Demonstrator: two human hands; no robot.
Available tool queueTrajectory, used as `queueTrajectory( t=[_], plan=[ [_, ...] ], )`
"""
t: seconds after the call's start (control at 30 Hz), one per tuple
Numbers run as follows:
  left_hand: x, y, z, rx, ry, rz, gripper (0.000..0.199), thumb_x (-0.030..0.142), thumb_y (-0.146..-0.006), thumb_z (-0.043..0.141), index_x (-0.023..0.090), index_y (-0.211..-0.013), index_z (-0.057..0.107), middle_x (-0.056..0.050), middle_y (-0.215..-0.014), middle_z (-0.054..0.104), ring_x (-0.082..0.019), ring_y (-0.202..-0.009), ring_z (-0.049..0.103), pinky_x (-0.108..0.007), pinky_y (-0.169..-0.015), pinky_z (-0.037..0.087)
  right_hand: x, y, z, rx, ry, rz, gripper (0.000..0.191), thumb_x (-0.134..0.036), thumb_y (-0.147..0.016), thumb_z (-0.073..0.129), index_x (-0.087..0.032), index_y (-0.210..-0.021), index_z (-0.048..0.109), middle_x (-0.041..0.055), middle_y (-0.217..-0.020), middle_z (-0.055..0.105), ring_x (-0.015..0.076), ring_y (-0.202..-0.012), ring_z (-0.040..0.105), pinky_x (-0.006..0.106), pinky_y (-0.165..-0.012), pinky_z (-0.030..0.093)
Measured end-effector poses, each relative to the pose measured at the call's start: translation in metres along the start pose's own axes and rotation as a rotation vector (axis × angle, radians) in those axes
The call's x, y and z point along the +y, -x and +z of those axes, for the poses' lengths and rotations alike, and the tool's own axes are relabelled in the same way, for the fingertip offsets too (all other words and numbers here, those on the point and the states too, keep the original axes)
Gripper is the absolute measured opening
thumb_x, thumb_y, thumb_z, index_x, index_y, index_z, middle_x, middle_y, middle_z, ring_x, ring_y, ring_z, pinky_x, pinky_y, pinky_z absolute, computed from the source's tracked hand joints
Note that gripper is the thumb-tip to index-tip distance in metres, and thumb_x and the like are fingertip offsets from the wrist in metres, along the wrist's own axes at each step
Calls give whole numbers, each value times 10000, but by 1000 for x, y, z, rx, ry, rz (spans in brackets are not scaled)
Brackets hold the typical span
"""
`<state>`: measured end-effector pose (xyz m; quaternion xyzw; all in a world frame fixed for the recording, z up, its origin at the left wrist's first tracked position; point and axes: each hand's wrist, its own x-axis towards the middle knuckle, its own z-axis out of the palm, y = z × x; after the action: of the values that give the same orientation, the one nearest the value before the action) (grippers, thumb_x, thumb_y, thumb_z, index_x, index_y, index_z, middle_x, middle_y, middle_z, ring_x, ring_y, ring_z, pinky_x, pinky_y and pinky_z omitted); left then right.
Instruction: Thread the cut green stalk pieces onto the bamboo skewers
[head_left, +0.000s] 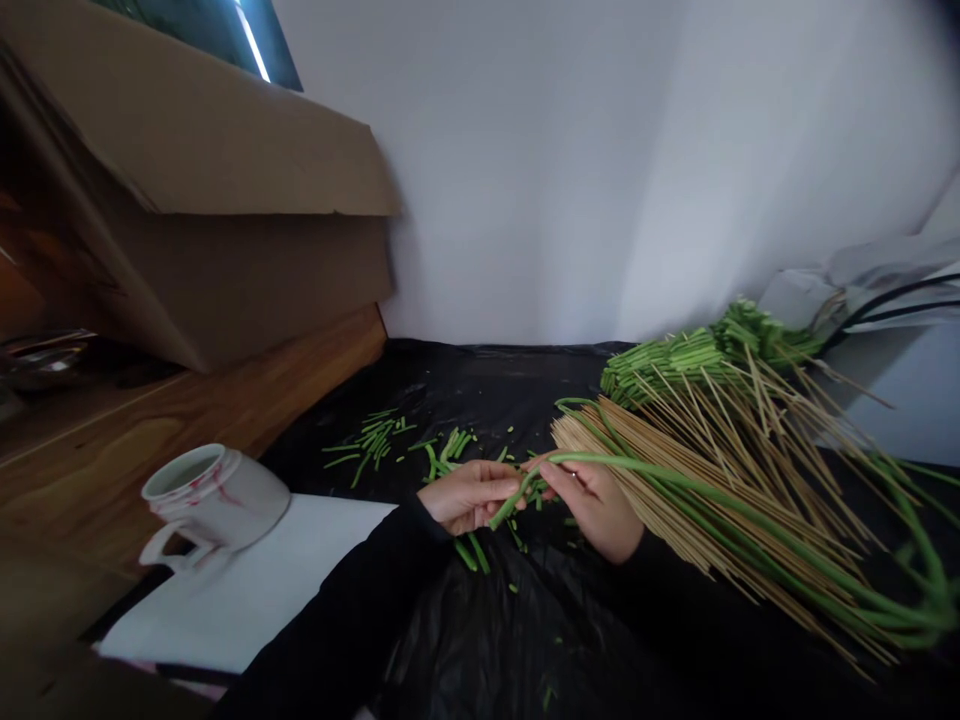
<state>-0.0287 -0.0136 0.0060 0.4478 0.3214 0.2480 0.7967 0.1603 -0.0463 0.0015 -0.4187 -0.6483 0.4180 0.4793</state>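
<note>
Both of my hands meet over a black plastic sheet (465,385), working on one long green stalk (675,470); whether it is a garlic scape or a long bean I cannot tell. My left hand (472,495) is closed in a pinch near the stalk's bent end, which points down toward me. Close beside it, my right hand (596,505) pinches the same stalk between thumb and fingers. From there the stalk runs right, across a pile of thin bamboo skewers (675,500). Short cut green pieces (375,440) lie scattered around and beyond my left hand.
Rows of green pieces on skewers (667,365) are stacked at the back right, near clear plastic bags (862,280). A white mug (251,505) stands on a white sheet (217,610) at left. Behind it sits a large cardboard box (277,260). The wall (510,180) closes off the back.
</note>
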Motion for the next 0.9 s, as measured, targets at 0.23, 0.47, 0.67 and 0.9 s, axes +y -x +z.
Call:
queueTrajectory(
  t=[0.23, 0.47, 0.67, 0.9],
  plan=[
    [1, 1, -3, 1, -126, -33, 427, 508, -782, 588, 92, -789, 681, -96, -666, 663, -35, -372, 419, -176, -358, 224, 3, -3, -7, 171, 159, 5, 261, -403, -842, 495, -198, -743, 623, 29, -626, 609, 188, -637, 603, 301, -573, 490],
    [-4, -5, 0, 125, -301, 63, 329, 430, -634, 750, 117, -684, 664, 42, -459, 469, -37, -398, 331, -187, -395, 201, 5, -2, -2, 179, 281, -97, 244, -352, -868, 472, -188, -761, 618, 44, -759, 647, 163, -653, 589, 295, -613, 478],
    [-6, -9, 5, 257, -498, 198, 354, 418, -580, 778, 112, -726, 675, 37, -538, 522, -46, -445, 337, -204, -437, 231, 10, 1, 3, 223, 340, -237, 168, -278, -861, 493, -188, -808, 625, 62, -850, 653, 174, -797, 590, 288, -669, 478],
    [-10, -7, 12, 163, -613, 365, 331, 427, -700, 696, 109, -755, 622, 35, -565, 470, -74, -519, 373, -212, -498, 274, 9, 2, 6, 136, 253, -213, 81, -278, -792, 599, -212, -793, 646, 19, -769, 651, 137, -654, 576, 257, -573, 455]
  ],
)
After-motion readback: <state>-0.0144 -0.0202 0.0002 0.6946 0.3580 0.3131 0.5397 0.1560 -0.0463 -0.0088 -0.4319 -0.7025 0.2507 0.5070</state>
